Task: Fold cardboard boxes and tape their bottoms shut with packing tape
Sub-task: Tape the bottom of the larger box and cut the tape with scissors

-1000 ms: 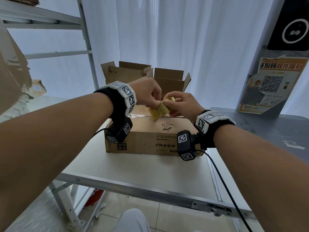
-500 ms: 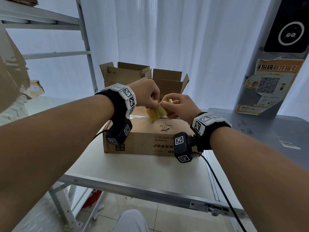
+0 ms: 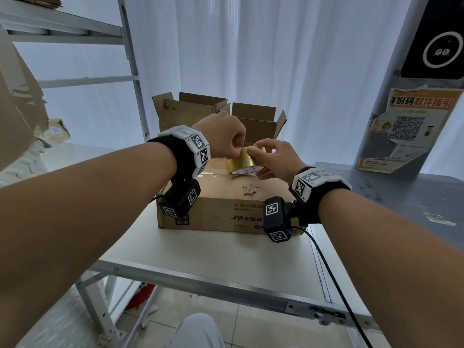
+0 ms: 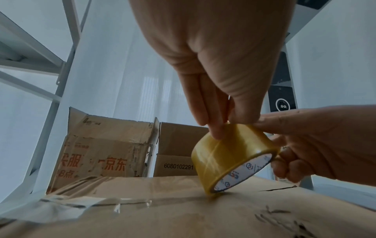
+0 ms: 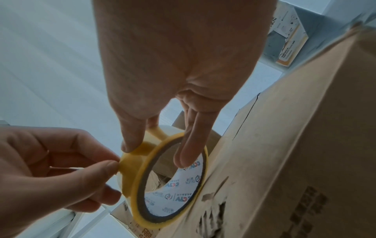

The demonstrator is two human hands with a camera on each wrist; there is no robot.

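A flat brown cardboard box (image 3: 226, 207) lies on the white table, closed flaps up, with clear tape across its left end (image 4: 81, 207). A roll of yellowish packing tape (image 3: 244, 163) (image 4: 230, 159) (image 5: 162, 178) stands tilted on the box top. My right hand (image 3: 273, 159) grips the roll, thumb on the outside and fingers (image 5: 189, 145) through its core. My left hand (image 3: 226, 141) pinches the tape's loose edge (image 5: 120, 162) on the roll's outer face between thumb and fingertips (image 4: 215, 128).
Two open cardboard boxes (image 3: 190, 114) (image 3: 256, 121) stand behind the flat box. A metal shelf frame (image 3: 133, 79) rises at the left with torn cardboard (image 3: 17, 114) on it. A grey table (image 3: 401, 194) with a poster stand (image 3: 406, 129) adjoins on the right.
The roll has come down from the air onto the box top, and both hands moved slightly right with it. The left fingers keep picking at the tape edge.
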